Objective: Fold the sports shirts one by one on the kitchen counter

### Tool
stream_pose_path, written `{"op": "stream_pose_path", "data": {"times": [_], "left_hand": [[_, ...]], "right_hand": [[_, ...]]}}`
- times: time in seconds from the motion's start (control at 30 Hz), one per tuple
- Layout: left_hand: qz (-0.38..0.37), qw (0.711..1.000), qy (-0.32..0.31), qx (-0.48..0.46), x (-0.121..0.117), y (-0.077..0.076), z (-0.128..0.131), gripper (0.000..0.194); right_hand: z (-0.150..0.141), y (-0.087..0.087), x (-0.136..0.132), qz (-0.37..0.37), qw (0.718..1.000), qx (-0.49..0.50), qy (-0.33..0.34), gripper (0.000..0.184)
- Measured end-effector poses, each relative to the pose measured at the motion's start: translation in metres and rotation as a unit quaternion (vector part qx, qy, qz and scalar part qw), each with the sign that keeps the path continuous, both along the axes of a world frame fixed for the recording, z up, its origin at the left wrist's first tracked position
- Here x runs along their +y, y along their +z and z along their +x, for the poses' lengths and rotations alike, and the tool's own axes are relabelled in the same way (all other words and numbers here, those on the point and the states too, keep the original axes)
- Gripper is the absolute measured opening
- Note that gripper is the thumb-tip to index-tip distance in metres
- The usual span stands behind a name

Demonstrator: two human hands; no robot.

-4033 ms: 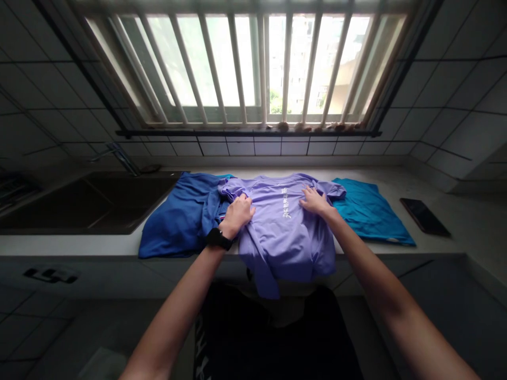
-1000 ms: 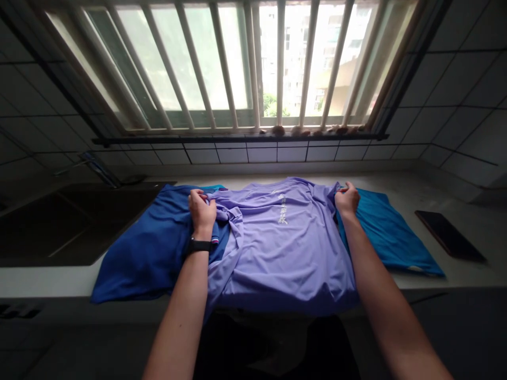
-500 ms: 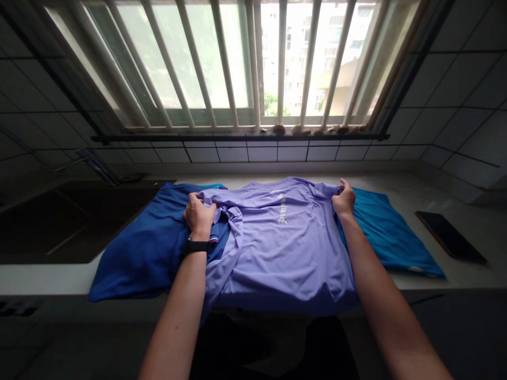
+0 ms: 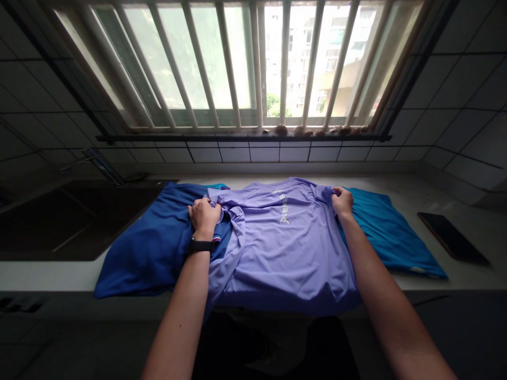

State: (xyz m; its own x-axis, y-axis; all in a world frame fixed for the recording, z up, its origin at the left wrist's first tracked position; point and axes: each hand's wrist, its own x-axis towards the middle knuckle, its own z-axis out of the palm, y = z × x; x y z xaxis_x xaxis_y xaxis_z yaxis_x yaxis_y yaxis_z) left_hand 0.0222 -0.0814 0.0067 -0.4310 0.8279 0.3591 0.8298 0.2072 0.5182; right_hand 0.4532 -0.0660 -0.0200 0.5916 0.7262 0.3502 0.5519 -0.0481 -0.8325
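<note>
A light purple T-shirt [image 4: 285, 253] with white lettering lies spread across the counter, its lower edge hanging over the front. My left hand [image 4: 205, 215], with a black band on the wrist, is closed on the shirt's bunched left sleeve area. At the other side my right hand [image 4: 343, 201] pinches the right sleeve. Beneath my left forearm and the purple cloth lies a dark blue garment [image 4: 150, 243]. A teal-blue garment [image 4: 386, 227] rests on the counter right of the shirt, partly covered by my right arm.
A dark phone [image 4: 453, 237] lies at the right of the counter [image 4: 420, 184]. On the left is a dark sink [image 4: 71, 221] with a faucet [image 4: 103, 163] behind it. The barred window [image 4: 257, 68] has several small brownish objects along its sill.
My right hand has shifted slightly left and lower, folding the right sleeve end inward. My left hand has drawn in a little, gathering the left sleeve. The view has shifted slightly.
</note>
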Motion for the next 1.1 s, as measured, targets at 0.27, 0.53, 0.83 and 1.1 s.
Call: {"op": "stream_pose_path", "data": {"times": [0.27, 0.53, 0.83, 1.1], "left_hand": [[0.185, 0.968, -0.089, -0.142, 0.011, 0.0, -0.006, 0.03], [0.237, 0.957, -0.085, -0.146, 0.014, -0.007, -0.012, 0.065], [0.228, 0.953, -0.08, -0.182, 0.009, -0.002, -0.007, 0.033], [0.223, 0.957, -0.085, -0.165, 0.002, 0.004, -0.003, 0.03]], "right_hand": [[0.011, -0.008, 0.018, 0.073, 0.975, 0.209, 0.025, 0.009], [0.003, -0.006, 0.016, 0.077, 0.974, 0.212, -0.016, 0.028], [-0.023, 0.007, -0.01, 0.014, 0.975, -0.031, 0.218, 0.053], [-0.029, 0.01, -0.019, -0.034, 0.931, -0.111, 0.346, 0.033]]}}
